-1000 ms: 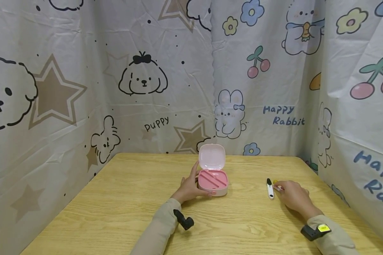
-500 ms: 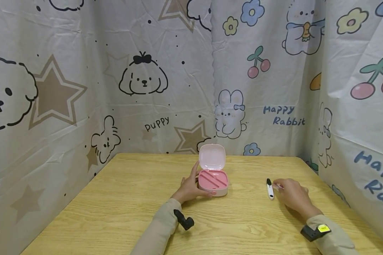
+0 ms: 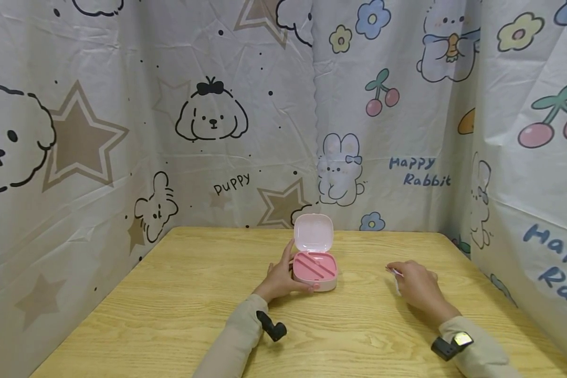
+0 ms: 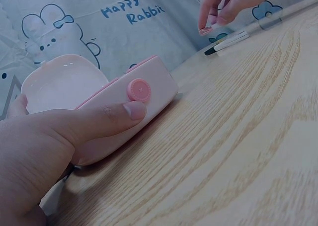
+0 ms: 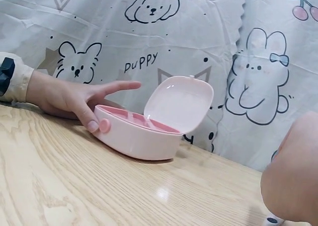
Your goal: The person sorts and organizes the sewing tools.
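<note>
A small pink box (image 3: 315, 273) stands on the table with its pale lid (image 3: 314, 232) raised; slanted dividers part its pink inner tray. My left hand (image 3: 280, 275) holds the box at its left side, thumb on the front beside the round button (image 4: 139, 90). To the right, my right hand (image 3: 420, 287) is just above the table, pinching a small, slim pink-and-white thing (image 4: 206, 31) whose kind is too small to tell. Beneath these fingers lies a white, pen-like thing with a black end (image 4: 233, 41), mostly hidden by the hand in the head view.
The wooden table (image 3: 208, 325) reaches back to a patterned cloth (image 3: 245, 115) hanging behind and on both sides. A stretch of bare tabletop lies between the box and my right hand.
My right hand has shifted left with the slim thing and now covers most of the white pen-like thing. A yellow bit seen by its fingertips earlier is out of sight. The left hand stays put.
</note>
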{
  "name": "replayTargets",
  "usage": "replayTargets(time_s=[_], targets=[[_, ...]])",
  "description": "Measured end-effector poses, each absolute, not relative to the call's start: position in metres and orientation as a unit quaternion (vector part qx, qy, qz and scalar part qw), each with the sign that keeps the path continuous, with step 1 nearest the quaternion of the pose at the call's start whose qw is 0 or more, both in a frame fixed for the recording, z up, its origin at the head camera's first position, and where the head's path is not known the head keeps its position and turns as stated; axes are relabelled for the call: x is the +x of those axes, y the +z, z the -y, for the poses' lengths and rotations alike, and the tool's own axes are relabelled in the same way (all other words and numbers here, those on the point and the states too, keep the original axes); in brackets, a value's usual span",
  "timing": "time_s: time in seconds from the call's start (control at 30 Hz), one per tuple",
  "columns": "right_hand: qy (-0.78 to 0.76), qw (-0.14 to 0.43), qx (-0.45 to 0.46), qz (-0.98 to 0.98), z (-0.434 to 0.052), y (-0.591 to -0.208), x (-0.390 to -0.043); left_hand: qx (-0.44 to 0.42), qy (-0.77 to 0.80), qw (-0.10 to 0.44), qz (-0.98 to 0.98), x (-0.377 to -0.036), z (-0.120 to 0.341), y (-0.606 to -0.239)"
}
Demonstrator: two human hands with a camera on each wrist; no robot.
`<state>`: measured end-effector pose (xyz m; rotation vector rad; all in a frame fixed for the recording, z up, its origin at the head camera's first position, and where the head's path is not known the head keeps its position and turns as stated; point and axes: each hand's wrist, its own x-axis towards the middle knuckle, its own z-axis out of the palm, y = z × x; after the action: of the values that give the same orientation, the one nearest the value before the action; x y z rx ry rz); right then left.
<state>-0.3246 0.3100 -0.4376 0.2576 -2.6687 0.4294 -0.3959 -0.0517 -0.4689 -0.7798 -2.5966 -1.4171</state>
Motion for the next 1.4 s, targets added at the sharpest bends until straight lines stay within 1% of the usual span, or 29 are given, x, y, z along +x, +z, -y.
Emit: replayTargets(time_s=[0.3, 0.67, 1.0, 1.4], targets=[[0.168, 0.233, 0.118, 0.951, -0.288, -0.434, -0.33, -0.253, -0.461, 0.039, 0.849, -0.398, 0.051, -0.47], [0.184, 0.221, 0.15, 0.946, -0.235, -0.422, -0.343, -0.249, -0.462, 0.041, 0.85, -0.398, 0.053, -0.47], [0.209, 0.202, 0.166, 0.942, -0.183, -0.42, -0.354, -0.246, -0.456, 0.037, 0.854, -0.398, 0.052, -0.471], [0.212, 0.217, 0.23, 0.925, -0.142, -0.42, -0.363, -0.252, -0.44, 0.045, 0.861, -0.4, 0.052, -0.471]])
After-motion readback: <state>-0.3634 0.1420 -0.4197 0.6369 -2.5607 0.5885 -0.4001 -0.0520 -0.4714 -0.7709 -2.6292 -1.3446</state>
